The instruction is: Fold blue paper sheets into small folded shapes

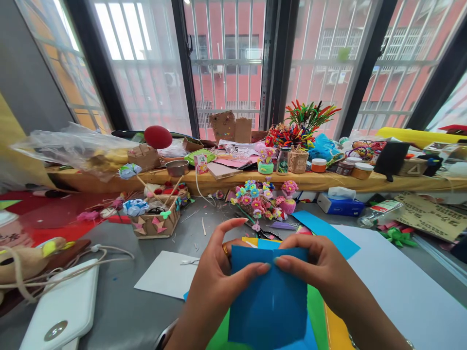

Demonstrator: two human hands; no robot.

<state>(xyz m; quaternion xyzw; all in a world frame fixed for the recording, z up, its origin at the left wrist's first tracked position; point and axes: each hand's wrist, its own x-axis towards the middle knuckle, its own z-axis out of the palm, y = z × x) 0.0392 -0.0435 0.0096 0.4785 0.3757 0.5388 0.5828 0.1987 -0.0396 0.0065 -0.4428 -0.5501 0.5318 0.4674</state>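
Observation:
A square of blue paper (269,306) is held up in front of me, with a faint crease down its middle. My left hand (222,272) pinches its top edge left of the crease, thumb on the near face. From the other side my right hand (321,267) grips the same edge, its thumb almost meeting the left one. Below the square lie green paper (318,311), yellow paper (333,328) and more blue paper. Partly hidden behind my hands are dark-handled scissors (270,235).
At left are a white power bank (60,306) with cords and a cardboard basket (155,221). White sheets (408,272) cover the right side near a blue tissue box (340,204). Pipe-cleaner flowers (257,199) stand ahead, below a cluttered windowsill (226,183).

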